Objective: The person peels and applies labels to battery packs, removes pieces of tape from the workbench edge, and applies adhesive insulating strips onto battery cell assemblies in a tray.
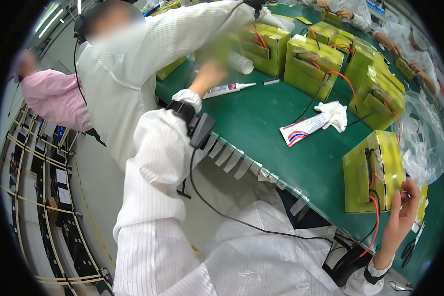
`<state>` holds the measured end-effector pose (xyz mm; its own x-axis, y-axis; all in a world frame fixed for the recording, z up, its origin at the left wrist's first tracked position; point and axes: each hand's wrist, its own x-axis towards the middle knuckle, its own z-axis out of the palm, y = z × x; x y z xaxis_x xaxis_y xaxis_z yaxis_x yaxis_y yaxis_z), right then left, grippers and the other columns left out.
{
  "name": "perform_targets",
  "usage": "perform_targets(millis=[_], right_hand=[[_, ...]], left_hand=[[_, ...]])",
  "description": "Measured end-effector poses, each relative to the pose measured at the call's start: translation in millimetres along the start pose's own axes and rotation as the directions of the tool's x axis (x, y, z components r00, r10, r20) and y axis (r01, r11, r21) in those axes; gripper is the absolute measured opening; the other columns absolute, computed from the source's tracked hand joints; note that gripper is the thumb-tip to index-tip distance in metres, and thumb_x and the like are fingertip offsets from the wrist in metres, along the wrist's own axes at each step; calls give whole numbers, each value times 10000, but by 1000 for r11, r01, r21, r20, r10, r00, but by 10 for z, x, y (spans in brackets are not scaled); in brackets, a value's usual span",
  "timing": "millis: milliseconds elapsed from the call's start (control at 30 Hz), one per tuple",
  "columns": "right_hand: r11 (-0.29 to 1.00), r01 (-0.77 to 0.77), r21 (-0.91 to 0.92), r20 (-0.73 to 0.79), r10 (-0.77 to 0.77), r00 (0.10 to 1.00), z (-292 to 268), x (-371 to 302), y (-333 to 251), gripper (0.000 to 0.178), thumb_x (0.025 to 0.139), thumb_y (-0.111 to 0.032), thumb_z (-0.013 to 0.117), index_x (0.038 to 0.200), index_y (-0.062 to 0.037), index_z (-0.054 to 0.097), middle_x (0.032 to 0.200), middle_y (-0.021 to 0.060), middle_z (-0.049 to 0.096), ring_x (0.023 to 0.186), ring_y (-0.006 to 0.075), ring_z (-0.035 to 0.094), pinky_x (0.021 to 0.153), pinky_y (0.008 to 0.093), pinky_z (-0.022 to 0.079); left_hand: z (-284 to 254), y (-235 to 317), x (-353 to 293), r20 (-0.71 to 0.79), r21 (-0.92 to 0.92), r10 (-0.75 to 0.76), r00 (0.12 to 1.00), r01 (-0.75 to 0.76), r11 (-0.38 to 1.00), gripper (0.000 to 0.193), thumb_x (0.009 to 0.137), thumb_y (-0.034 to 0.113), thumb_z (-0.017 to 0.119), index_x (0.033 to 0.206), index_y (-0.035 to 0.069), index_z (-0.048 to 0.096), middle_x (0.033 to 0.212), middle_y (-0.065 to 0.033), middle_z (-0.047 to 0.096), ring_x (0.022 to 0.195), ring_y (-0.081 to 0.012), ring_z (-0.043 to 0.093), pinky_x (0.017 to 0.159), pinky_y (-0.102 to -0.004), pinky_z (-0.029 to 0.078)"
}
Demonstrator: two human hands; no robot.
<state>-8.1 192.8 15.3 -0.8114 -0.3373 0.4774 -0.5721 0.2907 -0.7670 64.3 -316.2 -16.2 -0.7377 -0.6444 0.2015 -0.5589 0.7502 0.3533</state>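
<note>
My left hand [209, 77] reaches out over the far left of the green table, its fingers smeared by motion. A blurred yellow-green thing [217, 52] lies just beyond it; whether I hold that cannot be made out. Beside this hand is a white glue tube [227, 90] with a pointed nozzle. At the right, my right hand [404, 208] rests against the side of a yellow-green wrapped battery pack [351, 185], fingers apart and slightly bent. Red and black wires [378, 217] hang from the pack toward my lap.
Several similar packs [313, 66] stand farther back on the table [261, 118]. Mid-table lie another tube [301, 129] and a crumpled white cloth [335, 114]. Clear plastic film [422, 133] and scissors [408, 251] are at the right. A co-worker's sleeve [182, 34] stretches across the far left.
</note>
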Motion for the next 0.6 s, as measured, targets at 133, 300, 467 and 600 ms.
perform_targets(millis=[133, 300, 467, 600], right_hand=[[999, 3, -33, 19, -3, 1000, 37, -25, -54, 255, 813, -10, 471, 1064, 28, 444, 1000, 61, 454, 837, 119, 397, 783, 216, 317], [996, 18, -87, 1, -18, 1000, 87, 13, -73, 227, 805, -3, 466, 1029, 27, 454, 963, 63, 450, 791, 125, 390, 741, 221, 332], [989, 53, -139, -23, -56, 998, 85, 8, -88, 217, 794, 21, 449, 1011, 24, 458, 966, 76, 453, 805, 140, 412, 736, 224, 335], [983, 47, -178, -14, -50, 999, 110, 28, -85, 214, 794, 33, 431, 1006, 23, 460, 976, 91, 453, 836, 156, 435, 728, 229, 339]], left_hand=[[133, -43, 385, -100, -55, -56, 993, 51, 997, 480, 686, 281, 639, 1047, -14, 526, 1056, -190, 544, 988, -303, 519, 845, -340, 400], [285, 167, 545, -92, -173, -145, 985, 128, 977, 674, 603, 360, 699, 1091, -46, 474, 1064, -244, 520, 1009, -336, 500, 855, -344, 391], [439, -64, 660, -144, -32, -88, 986, 85, 996, 559, 579, 284, 726, 996, -32, 528, 928, -196, 583, 875, -301, 562, 767, -332, 433], [366, -138, 566, 80, -230, -101, 992, 117, 966, 316, 638, 200, 666, 854, -24, 611, 830, -184, 613, 754, -308, 594, 708, -345, 453]])
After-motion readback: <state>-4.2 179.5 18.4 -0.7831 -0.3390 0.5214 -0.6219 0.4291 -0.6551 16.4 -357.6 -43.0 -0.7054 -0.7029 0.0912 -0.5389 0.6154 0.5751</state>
